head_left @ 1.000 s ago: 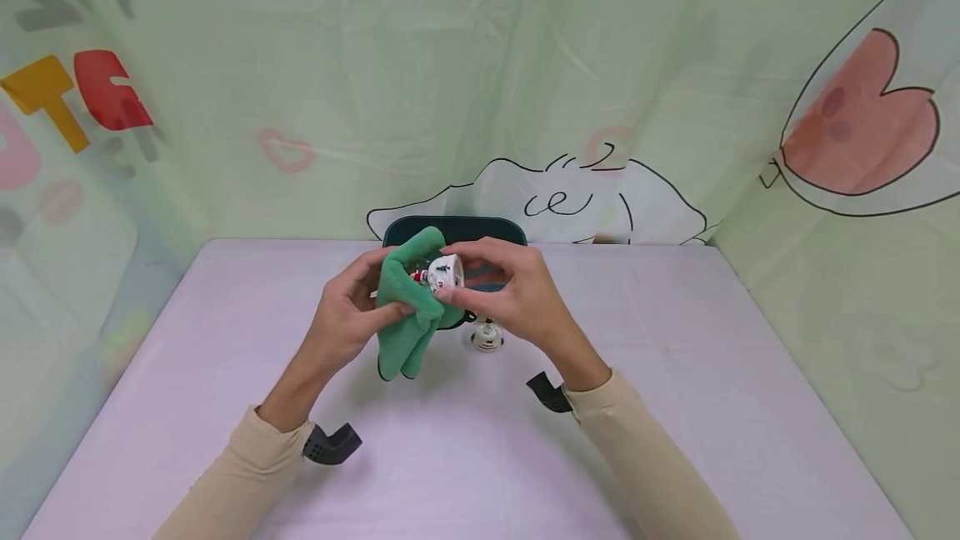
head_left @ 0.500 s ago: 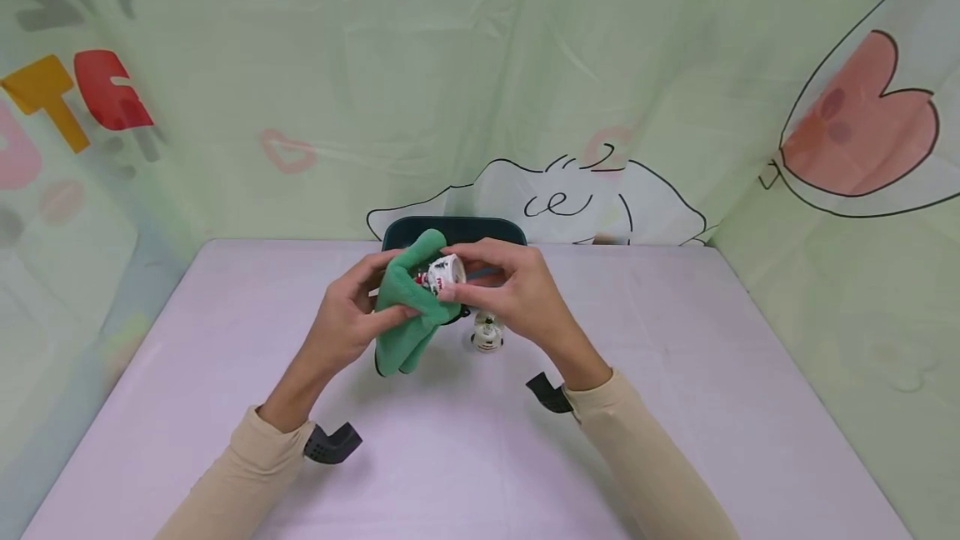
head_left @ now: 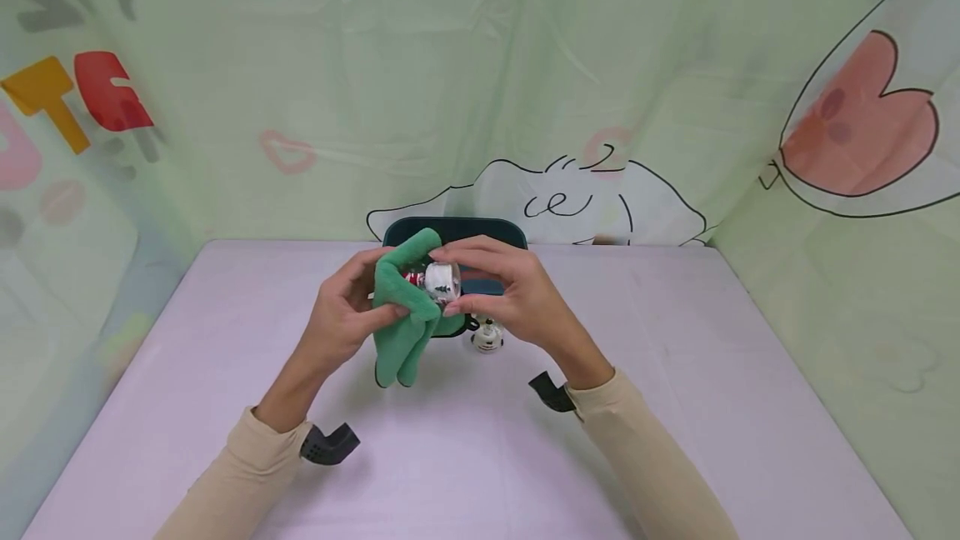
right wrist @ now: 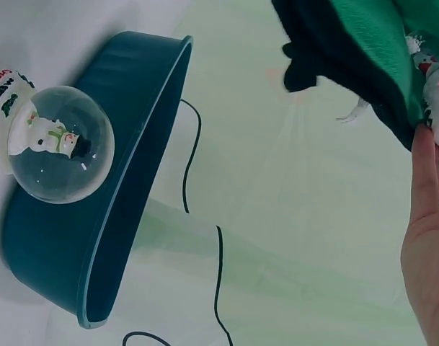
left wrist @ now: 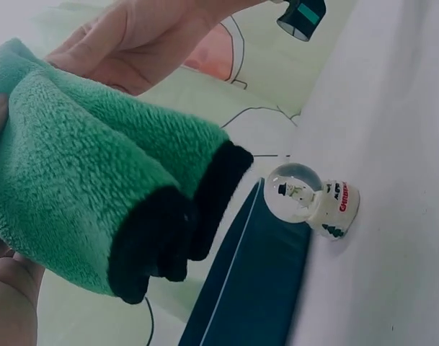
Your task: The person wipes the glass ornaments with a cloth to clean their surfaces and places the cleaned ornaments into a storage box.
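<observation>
My left hand (head_left: 339, 307) grips a fuzzy green cloth (head_left: 393, 348) with a dark edging, folded around the dome end of a snow globe (head_left: 441, 282). Fingers and thumb of my right hand (head_left: 517, 283) pinch the globe's white base, which lies sideways and shows a small dark tree. Some red shows inside by the cloth; most of the dome is hidden. A second snow globe (right wrist: 64, 144), with a snowman inside and red lettering on its white base (left wrist: 340, 209), stands upright on the table just below the hands in the head view.
Behind the hands a dark teal tub (head_left: 450, 229) stands at the table's back edge, right behind the second globe. The pale table (head_left: 480, 457) meets a printed green curtain (head_left: 420, 90) at the back and sides. Black wrist mounts (head_left: 330, 444) stick out from both sleeves.
The held globe has turned in the right fingers, its base now showing the tree rather than red lettering. The cloth's hanging end has dropped slightly, and the right fingers have shifted on the base.
</observation>
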Demonstrator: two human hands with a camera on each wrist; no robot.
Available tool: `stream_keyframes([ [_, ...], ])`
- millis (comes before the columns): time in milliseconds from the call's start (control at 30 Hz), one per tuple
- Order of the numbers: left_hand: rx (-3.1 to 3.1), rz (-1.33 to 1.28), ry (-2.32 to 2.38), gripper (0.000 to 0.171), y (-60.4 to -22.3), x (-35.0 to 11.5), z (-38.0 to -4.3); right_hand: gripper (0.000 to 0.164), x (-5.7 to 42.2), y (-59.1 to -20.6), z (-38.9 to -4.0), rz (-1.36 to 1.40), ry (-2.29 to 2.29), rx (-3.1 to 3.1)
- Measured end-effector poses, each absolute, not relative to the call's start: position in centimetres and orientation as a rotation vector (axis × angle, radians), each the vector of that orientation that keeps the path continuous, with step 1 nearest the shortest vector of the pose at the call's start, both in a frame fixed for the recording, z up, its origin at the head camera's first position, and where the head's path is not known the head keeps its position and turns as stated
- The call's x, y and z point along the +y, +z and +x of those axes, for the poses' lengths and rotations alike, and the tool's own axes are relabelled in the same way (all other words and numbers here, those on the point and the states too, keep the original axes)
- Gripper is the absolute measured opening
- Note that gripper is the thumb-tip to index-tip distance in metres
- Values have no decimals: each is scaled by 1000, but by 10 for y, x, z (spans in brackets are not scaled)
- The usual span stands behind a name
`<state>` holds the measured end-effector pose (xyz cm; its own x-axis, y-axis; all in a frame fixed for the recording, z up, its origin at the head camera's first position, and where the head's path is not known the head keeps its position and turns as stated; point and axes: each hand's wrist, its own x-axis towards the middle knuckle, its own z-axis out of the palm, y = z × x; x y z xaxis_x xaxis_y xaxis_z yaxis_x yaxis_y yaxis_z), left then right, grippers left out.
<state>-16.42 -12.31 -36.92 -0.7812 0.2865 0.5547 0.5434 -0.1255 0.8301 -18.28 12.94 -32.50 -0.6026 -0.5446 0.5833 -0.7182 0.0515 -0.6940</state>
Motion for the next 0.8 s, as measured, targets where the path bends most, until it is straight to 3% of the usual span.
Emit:
stream_keyframes([
  [800, -1937, -818, -2093, 61, -367, -121, -165, 43, 130, -326, -186, 1382, 1382, -2035],
])
